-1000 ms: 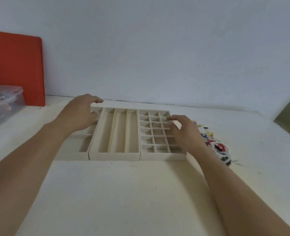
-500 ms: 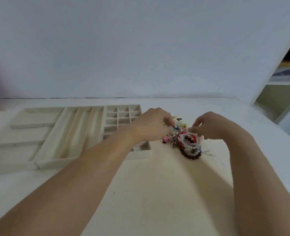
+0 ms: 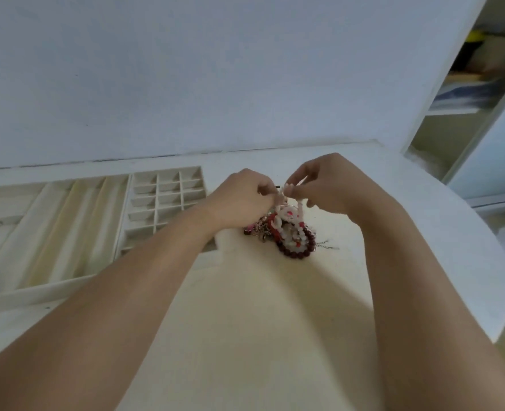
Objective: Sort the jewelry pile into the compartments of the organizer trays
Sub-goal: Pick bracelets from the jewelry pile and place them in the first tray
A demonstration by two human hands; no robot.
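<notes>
Both your hands have left the organizer trays (image 3: 67,232) and come over to the jewelry pile (image 3: 286,232); a second ago they rested on the tray rims. Sorting proper looks to be starting, with the first piece being worked loose.

Left hand (image 3: 242,200): fingers curled, pinching something small at the top of the pile; what exactly, cannot tell. Right hand (image 3: 328,185): thumb and forefinger pinching a pale beaded strand (image 3: 289,192), lifted just above the heap. Fingertips of the two hands nearly meet.

Pile sits on the table (image 3: 260,307) directly under your hands. A dark red bead bracelet (image 3: 297,250) lies at its near edge. Trays lie left of your left hand; visible compartments look empty.

No brands, labels or readable writing anywhere.
</notes>
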